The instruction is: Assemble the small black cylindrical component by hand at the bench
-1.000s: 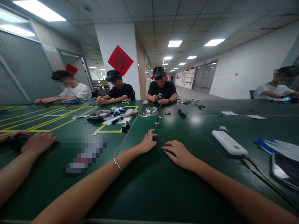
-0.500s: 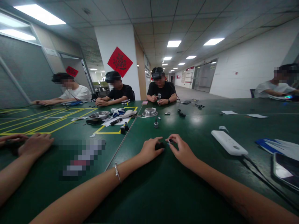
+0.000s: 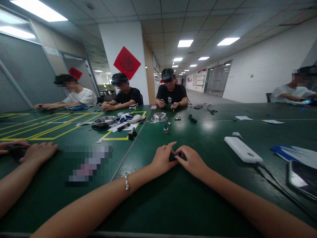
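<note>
Red diamond sign [image 3: 127, 62] on white pillar [image 3: 121, 34], black Chinese characters [image 3: 127, 62], smaller red sign [image 3: 75, 73], wording unreadable

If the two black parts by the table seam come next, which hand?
Left, probably: the left hand is nearer the black parts; the right hand would likely reach across it.

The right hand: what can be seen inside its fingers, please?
Part of a small dark object shows between the fingers of the right hand, beside the left hand. The hands cover the rest, so its full shape cannot be seen.
</note>
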`<state>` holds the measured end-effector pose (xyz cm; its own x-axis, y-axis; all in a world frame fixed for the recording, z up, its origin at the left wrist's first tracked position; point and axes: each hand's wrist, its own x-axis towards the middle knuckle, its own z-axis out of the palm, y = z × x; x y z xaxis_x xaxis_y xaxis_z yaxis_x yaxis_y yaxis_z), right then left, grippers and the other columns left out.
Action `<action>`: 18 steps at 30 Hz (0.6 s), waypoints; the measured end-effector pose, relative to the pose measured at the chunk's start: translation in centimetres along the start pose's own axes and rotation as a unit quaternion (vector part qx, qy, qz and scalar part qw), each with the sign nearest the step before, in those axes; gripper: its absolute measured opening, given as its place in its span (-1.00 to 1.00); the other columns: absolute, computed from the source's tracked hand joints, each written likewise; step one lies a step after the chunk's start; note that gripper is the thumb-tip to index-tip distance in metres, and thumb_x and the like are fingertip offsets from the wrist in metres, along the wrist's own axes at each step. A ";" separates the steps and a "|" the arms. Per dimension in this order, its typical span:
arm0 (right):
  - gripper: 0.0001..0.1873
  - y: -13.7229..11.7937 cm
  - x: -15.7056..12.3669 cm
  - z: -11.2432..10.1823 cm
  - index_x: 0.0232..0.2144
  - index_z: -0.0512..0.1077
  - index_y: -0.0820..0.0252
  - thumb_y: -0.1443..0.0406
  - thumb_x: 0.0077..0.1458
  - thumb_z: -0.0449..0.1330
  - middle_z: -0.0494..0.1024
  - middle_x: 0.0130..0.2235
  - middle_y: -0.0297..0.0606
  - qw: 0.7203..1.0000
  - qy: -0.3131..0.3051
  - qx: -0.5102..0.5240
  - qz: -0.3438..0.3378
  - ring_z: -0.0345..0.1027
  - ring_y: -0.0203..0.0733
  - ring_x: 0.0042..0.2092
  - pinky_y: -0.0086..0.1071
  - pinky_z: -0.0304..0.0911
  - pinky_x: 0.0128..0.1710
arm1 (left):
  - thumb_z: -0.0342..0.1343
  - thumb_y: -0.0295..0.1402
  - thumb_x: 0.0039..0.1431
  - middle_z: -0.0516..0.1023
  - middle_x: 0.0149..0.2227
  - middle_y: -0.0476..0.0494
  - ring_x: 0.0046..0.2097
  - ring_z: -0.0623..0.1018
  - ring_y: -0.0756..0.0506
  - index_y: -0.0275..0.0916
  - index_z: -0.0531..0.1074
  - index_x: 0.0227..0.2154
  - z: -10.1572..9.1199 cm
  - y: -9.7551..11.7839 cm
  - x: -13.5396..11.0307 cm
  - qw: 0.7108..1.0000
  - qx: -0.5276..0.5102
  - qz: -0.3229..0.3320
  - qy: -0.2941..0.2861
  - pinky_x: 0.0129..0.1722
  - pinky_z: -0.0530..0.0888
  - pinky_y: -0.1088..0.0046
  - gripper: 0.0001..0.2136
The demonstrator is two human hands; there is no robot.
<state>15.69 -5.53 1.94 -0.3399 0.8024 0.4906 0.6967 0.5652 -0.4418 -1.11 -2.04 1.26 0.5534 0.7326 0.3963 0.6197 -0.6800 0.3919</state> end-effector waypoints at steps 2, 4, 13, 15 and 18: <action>-0.88 -0.2 0.0 0.1 -0.32 0.41 0.19 0.42 0.04 0.13 0.41 -0.27 -0.23 1.000 0.018 -0.009 -0.012 0.30 -0.19 -0.21 -0.31 0.24 -0.20 | 0.18 -0.35 -0.03 0.51 -0.22 -0.11 -0.13 0.47 -0.16 -0.21 -0.03 0.18 0.1 -0.1 0.0 1.000 -0.023 0.004 0.004 -0.07 0.33 0.22 -0.28; -0.82 -0.3 0.1 0.1 -0.25 0.42 0.18 0.42 0.05 0.12 0.43 -0.22 -0.20 1.000 0.023 -0.007 -0.009 0.31 -0.16 -0.17 -0.27 0.24 -0.16 | 0.18 -0.36 -0.02 0.51 -0.22 -0.11 -0.15 0.48 -0.15 -0.21 -0.11 0.21 0.2 -0.1 0.0 0.999 -0.045 0.010 0.006 -0.07 0.34 0.23 -0.23; -0.79 -0.3 0.2 -0.1 -0.24 0.45 0.12 0.38 0.04 0.13 0.53 -0.23 -0.28 0.999 0.021 0.013 0.038 0.35 -0.15 -0.16 -0.19 0.13 -0.08 | 0.23 -0.37 -0.07 0.51 -0.24 -0.11 -0.17 0.50 -0.15 -0.22 -0.14 0.22 0.0 -0.2 0.1 0.997 -0.071 -0.012 -0.023 -0.09 0.37 0.25 -0.17; -0.82 -0.4 0.3 0.1 -0.25 0.45 0.10 0.37 0.04 0.15 0.53 -0.24 -0.30 0.998 0.033 -0.007 0.052 0.35 -0.15 -0.17 -0.18 0.10 -0.10 | 0.22 -0.37 -0.06 0.51 -0.24 -0.10 -0.16 0.50 -0.14 -0.21 -0.13 0.21 0.1 -0.4 0.2 0.996 -0.085 -0.017 -0.028 -0.09 0.37 0.26 -0.18; -0.90 -0.3 0.5 0.5 -0.33 0.45 0.12 0.32 0.03 0.18 0.52 -0.30 -0.31 0.996 0.051 -0.016 0.069 0.35 -0.17 -0.23 -0.23 0.09 -0.15 | 0.19 -0.38 -0.04 0.50 -0.19 -0.12 -0.14 0.50 -0.14 -0.21 -0.09 0.20 0.2 -0.6 0.2 0.993 -0.112 -0.011 -0.045 -0.09 0.38 0.29 -0.24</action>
<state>14.99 -5.22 1.88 -0.1738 0.8475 0.5015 0.7523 0.4429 -0.4877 -1.30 -1.47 0.93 0.5951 0.7395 0.3146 0.4977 -0.6465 0.5782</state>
